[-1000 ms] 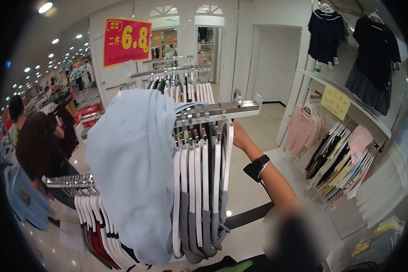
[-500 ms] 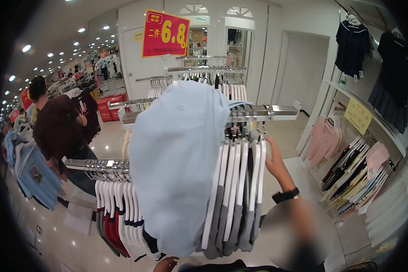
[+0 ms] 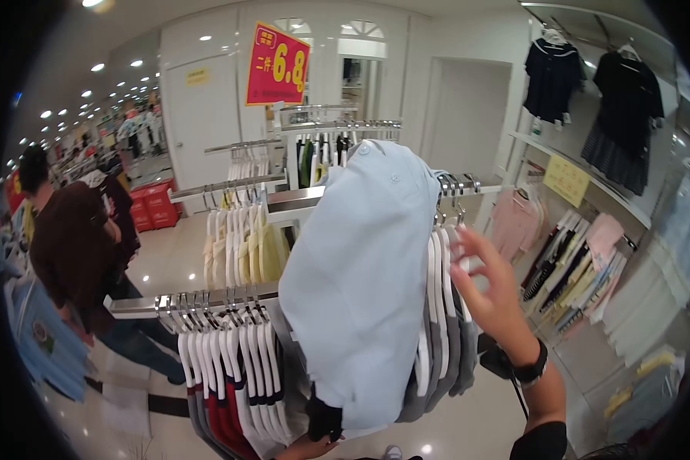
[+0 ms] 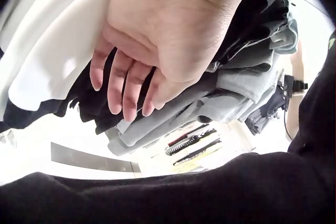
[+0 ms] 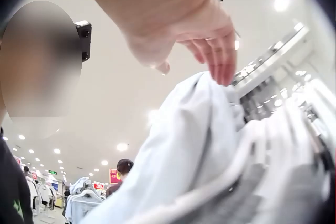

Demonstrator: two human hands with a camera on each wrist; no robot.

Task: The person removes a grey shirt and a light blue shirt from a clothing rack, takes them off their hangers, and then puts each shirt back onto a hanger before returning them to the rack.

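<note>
A light blue garment (image 3: 360, 268) lies draped over the rack's metal rail (image 3: 295, 199), beside white hangers (image 3: 441, 268) that hold grey clothes. My right hand (image 3: 491, 287) is raised just right of those hangers, fingers spread and slightly bent, holding nothing. In the right wrist view the hand (image 5: 184, 29) hovers over the top of the blue garment (image 5: 184, 124). Low down, my left hand (image 3: 308, 447) is at the bottom of the clothes; in the left wrist view this hand (image 4: 157, 40) has loosely bent fingers against black and grey cloth (image 4: 210, 92), with no clear grip.
A lower rail (image 3: 138, 307) at the left carries white hangers with red, white and dark clothes. Behind it hang yellow clothes (image 3: 261, 253). A person in a dark shirt (image 3: 69, 245) stands at the left. Wall racks with pink (image 3: 514, 222) and striped clothes are at the right.
My right hand has come away from the hangers' right end and moved up, nearer the blue garment. The left hand has come into view at the bottom. The head view has shifted.
</note>
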